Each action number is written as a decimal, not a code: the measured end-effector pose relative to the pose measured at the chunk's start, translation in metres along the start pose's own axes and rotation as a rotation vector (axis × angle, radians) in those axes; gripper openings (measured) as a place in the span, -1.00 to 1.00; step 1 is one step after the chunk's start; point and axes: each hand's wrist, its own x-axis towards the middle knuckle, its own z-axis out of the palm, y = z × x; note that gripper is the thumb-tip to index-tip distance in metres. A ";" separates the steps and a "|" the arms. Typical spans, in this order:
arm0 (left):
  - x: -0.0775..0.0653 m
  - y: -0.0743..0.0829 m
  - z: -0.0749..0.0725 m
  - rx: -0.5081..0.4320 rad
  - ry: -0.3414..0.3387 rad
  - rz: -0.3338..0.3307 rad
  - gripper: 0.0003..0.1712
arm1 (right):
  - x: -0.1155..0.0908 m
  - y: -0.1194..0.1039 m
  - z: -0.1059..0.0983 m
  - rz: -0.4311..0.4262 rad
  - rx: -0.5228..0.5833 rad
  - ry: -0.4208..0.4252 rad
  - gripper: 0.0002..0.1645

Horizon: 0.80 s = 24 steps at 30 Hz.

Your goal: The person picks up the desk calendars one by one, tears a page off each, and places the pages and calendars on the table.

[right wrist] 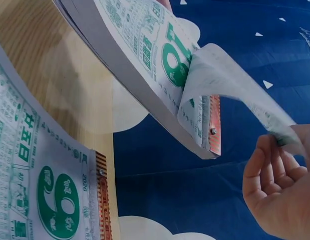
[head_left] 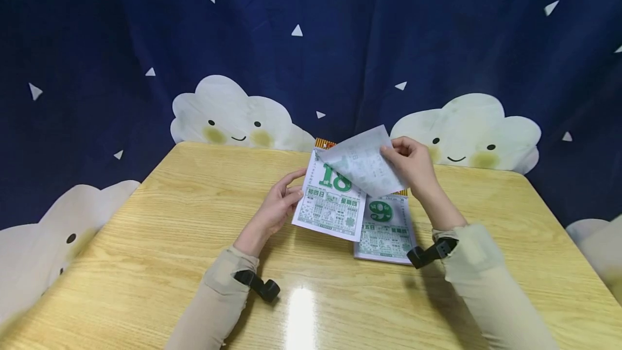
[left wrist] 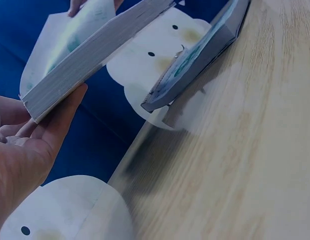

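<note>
Mid-frame, my left hand (head_left: 276, 205) props the calendar pad (head_left: 330, 199) off the bench (head_left: 146, 242), fingers clamped on its edge. My right hand (head_left: 410, 161) pinches the top sheet (head_left: 364, 161); best to pull slowly toward the binding so it tears clean.

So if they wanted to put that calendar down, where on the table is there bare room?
Bare wood lies left of the left hand out to the table edge, along the near edge between the sleeves, and right of the right hand. The middle is crowded: the raised calendar pad overlaps the flat calendar pad, loose page above.
</note>
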 end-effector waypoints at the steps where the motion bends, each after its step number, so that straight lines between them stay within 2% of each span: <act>1: 0.000 0.000 0.000 0.000 -0.001 -0.002 -0.38 | 0.001 0.000 0.000 -0.002 -0.001 0.001 -0.66; 12: 0.000 -0.001 0.002 -0.001 0.010 -0.008 -0.39 | 0.006 -0.004 -0.001 -0.017 -0.037 0.046 -0.63; 18: -0.001 0.000 0.003 -0.120 0.062 -0.021 -0.41 | 0.004 -0.006 0.000 -0.010 -0.001 0.060 -0.82; 24: 0.001 0.006 0.013 -0.220 0.124 -0.031 -0.40 | 0.000 -0.002 0.004 0.059 0.033 0.063 -0.87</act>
